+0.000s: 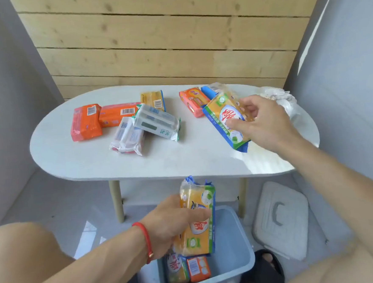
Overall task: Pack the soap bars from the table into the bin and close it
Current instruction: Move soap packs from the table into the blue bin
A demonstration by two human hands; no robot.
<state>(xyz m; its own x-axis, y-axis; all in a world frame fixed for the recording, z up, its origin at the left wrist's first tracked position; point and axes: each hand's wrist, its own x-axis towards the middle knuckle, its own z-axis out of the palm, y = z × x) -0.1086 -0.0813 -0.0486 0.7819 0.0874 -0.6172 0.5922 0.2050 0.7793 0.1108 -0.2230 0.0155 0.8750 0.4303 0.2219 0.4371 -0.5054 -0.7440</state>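
My left hand (169, 225) grips a yellow soap pack (196, 218) and holds it upright over the open blue-grey bin (237, 248) on the floor. Two soap bars (188, 270) lie in the bin's bottom. My right hand (261, 122) is closed on another yellow soap pack (226, 118) at the right of the white table (160, 163), one end lifted. Several more soap bars stay on the table: two orange ones (95, 120), two white ones (145, 128), a yellow one (153, 99), and a pink one (192, 101) beside a blue one (208, 91).
The bin's grey lid (281, 221) with a handle lies on the floor right of the bin, under the table's right edge. A crumpled clear plastic bag (282, 99) sits at the table's far right. My sandalled foot (265, 266) is beside the bin. Wooden planks back the table.
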